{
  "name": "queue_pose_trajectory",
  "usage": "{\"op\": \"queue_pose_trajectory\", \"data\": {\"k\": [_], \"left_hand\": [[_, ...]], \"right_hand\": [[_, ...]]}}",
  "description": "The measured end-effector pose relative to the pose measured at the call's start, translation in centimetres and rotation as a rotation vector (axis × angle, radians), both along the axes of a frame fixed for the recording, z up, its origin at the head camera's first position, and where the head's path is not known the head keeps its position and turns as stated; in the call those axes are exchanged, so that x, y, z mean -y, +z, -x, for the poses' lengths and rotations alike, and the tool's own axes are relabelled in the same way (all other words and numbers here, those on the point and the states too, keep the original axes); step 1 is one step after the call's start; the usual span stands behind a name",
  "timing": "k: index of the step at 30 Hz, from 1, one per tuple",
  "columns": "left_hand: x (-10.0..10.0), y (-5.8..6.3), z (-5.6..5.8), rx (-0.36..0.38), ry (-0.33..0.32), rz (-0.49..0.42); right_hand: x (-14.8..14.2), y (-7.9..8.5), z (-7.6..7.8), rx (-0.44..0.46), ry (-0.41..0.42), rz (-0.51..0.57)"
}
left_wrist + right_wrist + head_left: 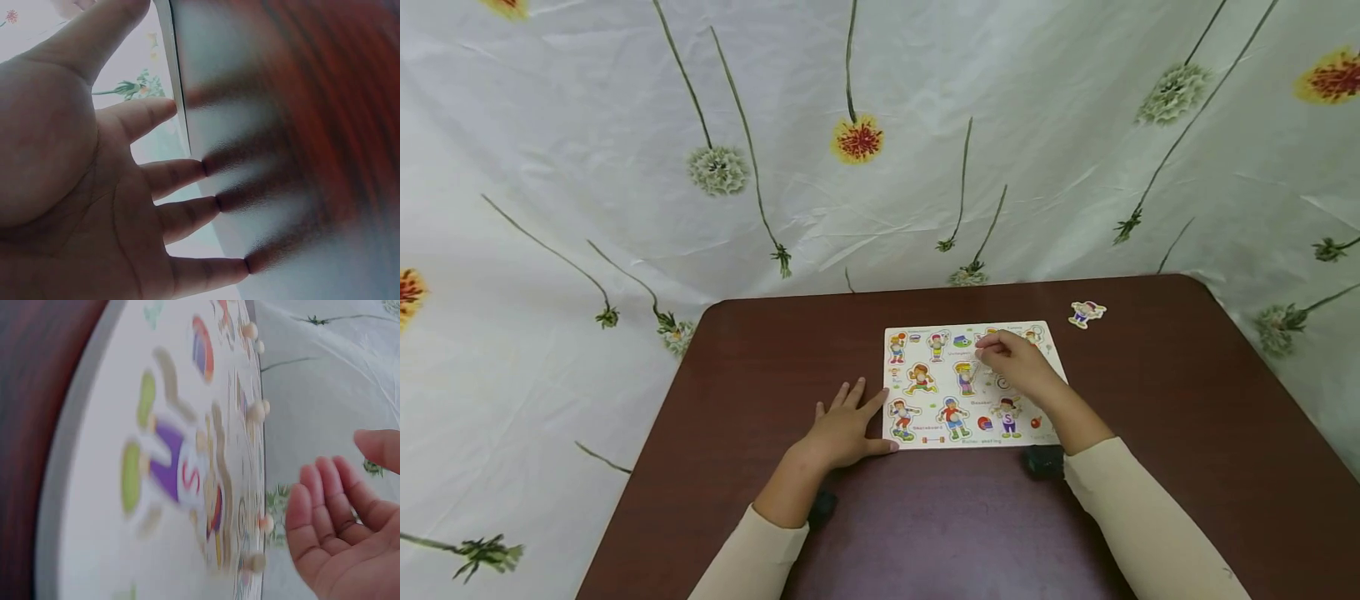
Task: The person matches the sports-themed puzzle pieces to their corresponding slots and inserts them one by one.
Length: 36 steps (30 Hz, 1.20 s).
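Note:
A white puzzle board [951,427] printed with small sporting figures lies on the table, and several of its pieces carry round knobs [257,412]. My left hand [844,433] lies spread at its left side, thumb and index fingertip right at the edge. In the left wrist view those fingers [184,222] are straight and hold nothing. Above the upper right part of the board is my right hand [1017,363], its fingers gently bent and the thumb apart from them. Nothing shows between them in the right wrist view. This hand hides some of the figures.
One loose figure piece [1086,313] lies on the table [790,350] beyond the board's upper right corner. Dark bands sit at both wrists, the right one [1042,461] close to the board's near edge. A flowered cloth [910,200] hangs behind the table.

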<state>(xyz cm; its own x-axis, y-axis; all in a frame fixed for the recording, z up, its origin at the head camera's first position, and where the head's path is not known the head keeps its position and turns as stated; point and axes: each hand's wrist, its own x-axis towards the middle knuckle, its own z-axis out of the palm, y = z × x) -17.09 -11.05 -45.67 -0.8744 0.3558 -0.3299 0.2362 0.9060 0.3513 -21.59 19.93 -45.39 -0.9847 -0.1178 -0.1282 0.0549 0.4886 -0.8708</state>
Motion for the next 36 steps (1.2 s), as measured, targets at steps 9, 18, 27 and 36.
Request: {"op": "queue_pose_trajectory", "data": {"k": [9, 18, 27, 36], "left_hand": [[0.2, 0.3, -0.1, 0.008, -0.001, -0.013], [0.3, 0.6, -0.2, 0.008, 0.002, -0.016], [0.2, 0.2, -0.1, -0.002, -0.005, -0.015], [0.3, 0.3, -0.2, 0.006, -0.003, -0.026]], "right_hand": [[-2.2, 0.8, 0.2, -0.109, -0.14, 0.052], [-4.6, 1.3, 1.0, -0.204, -0.264, 0.089], [-8.2, 0.9, 2.2, -0.175, -0.412, 0.121], [-11.8, -0.3, 3.9, -0.09, -0.494, 0.075]]}}
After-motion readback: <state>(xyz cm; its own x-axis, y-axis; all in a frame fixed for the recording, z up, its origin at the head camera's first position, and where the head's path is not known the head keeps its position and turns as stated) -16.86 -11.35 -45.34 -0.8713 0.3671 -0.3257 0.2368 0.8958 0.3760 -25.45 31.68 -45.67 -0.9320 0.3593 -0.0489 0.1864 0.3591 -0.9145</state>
